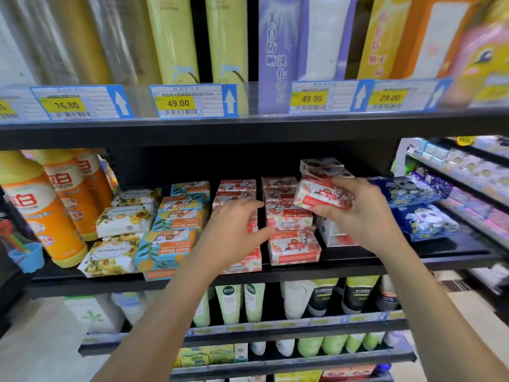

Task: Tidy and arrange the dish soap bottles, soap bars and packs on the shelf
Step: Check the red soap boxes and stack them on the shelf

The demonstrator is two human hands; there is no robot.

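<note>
**Right hand (355,216) clamped on a red box (322,195)**

Thumb under and fingers over, our right hand pinches the box, tilted, just right of centre frame, above the red stack (289,224); our left hand (237,230) is loose-fingered and holds nothing, over the next red column (237,188); whether it touches we cannot tell. We judge the box should be levelled first, label forward, then set square on the stack; the left hand would do well to steady the boxes beneath, lest one slide toward the shelf (344,270) edge.
</note>
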